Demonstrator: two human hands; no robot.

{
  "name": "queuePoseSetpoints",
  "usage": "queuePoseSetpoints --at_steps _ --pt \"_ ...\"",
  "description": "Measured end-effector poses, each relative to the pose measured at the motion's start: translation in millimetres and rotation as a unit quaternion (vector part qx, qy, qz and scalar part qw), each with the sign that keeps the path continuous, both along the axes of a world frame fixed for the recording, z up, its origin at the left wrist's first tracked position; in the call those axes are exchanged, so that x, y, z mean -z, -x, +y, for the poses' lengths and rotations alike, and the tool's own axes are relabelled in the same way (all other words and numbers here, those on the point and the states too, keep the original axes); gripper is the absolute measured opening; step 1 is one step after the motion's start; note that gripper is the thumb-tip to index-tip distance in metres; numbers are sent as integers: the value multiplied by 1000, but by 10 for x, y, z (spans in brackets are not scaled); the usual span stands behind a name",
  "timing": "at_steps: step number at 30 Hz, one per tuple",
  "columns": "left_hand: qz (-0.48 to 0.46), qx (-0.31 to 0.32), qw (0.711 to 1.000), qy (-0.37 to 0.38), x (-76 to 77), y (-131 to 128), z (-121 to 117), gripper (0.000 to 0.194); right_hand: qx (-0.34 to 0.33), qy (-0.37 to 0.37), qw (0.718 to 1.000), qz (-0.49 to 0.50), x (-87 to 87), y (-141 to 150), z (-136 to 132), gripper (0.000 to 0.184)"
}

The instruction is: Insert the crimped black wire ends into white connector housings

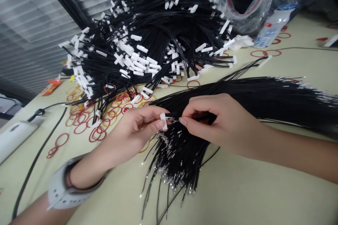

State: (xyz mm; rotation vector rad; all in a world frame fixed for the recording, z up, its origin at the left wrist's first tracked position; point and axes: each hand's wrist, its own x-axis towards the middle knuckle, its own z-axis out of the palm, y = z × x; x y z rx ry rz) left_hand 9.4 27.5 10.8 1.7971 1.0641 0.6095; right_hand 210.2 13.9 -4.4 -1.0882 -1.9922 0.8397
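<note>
Pale wristband [64,188]; left hand's [134,126] pinch on slim white connector [165,121], right hand's [224,121] on silver-tipped black wire [172,119].

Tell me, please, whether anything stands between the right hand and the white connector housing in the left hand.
Nothing visible blocks the way: only silver-tipped wires, seemingly pinched by the right hand, show in the gap before the white connector housing in the left hand.

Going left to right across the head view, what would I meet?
White plastic casing → pale perforated watch strap → left hand holding a white connector → right hand → blue-and-white plastic packet.
</note>
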Motion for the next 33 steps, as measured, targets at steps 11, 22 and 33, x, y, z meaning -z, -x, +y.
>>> queuePoseSetpoints --at_steps 11,22,33 --pt "1 -4 1000 5 8 10 23 11 8 23 1000 6 18 -6 3 13" --pt "1 -5 1000 7 -2 -2 22 12 6 42 999 7 3 4 5 13" --pt "7 14 1000 -5 27 19 26 15 -9 3 1000 0 11 -13 15 13"
